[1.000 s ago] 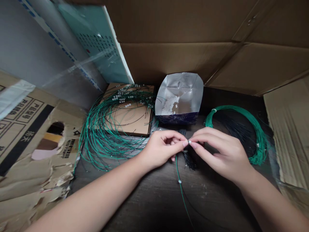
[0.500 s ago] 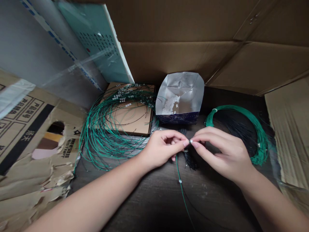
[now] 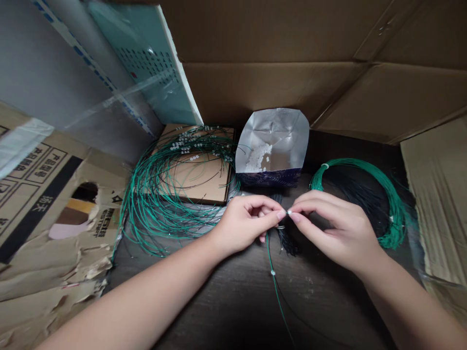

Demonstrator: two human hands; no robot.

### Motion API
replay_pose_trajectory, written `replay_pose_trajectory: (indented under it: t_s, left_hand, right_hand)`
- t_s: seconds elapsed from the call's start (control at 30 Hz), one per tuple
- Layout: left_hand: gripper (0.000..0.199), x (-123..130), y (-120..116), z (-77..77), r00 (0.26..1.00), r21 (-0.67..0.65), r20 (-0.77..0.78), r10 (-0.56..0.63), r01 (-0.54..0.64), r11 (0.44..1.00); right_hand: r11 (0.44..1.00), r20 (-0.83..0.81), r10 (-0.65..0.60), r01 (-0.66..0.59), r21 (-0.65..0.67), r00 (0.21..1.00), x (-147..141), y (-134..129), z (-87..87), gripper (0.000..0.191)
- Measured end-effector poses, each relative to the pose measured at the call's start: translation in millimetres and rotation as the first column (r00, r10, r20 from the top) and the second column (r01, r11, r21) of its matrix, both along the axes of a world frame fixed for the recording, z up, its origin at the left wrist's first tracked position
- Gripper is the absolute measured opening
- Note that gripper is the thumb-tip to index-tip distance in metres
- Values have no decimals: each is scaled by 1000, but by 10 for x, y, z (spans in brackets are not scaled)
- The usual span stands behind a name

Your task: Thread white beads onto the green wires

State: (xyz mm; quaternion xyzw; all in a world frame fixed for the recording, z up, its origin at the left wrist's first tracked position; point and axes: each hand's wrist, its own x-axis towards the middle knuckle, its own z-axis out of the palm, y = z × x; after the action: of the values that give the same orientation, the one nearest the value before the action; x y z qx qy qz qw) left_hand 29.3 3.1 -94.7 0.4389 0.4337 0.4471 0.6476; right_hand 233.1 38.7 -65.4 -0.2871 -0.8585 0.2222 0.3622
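Observation:
My left hand [image 3: 249,218] pinches the end of a green wire [image 3: 269,255], which hangs below it and carries a small white bead [image 3: 273,273]. Fingertip to fingertip with it, my right hand [image 3: 333,226] pinches a tiny white bead [image 3: 289,212]. A thin dark wire runs beside the green one towards the lower right. Behind the hands stands an open silver pouch [image 3: 280,131] with white beads [image 3: 259,158] inside. Partly hidden by my left hand, a tied bundle of black wires [image 3: 287,242] lies on the table.
Loose green wires [image 3: 160,218] with white beads spread over a flat cardboard box [image 3: 199,177] at the left. A tied green coil [image 3: 396,214] lies at the right beside black wires [image 3: 359,192]. Cardboard walls [image 3: 292,87] surround the dark table [image 3: 233,296].
Both hands stay almost in place, fingertips still together. The hanging green wire and its bead have shifted very slightly.

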Motion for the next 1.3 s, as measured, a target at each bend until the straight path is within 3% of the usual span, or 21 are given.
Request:
replay_pose_trajectory:
  t_s: [0.73, 1.3]
  left_hand:
    - [32, 16, 17, -17, 999, -8, -23, 41, -42, 999]
    - [35, 23, 10, -37, 999, -18, -30, 37, -37, 999]
  right_hand:
    - [980, -193, -120, 85, -179, 974, -80, -38, -323, 9]
    - [991, -183, -114, 98, -94, 976, -109, -68, -319, 11]
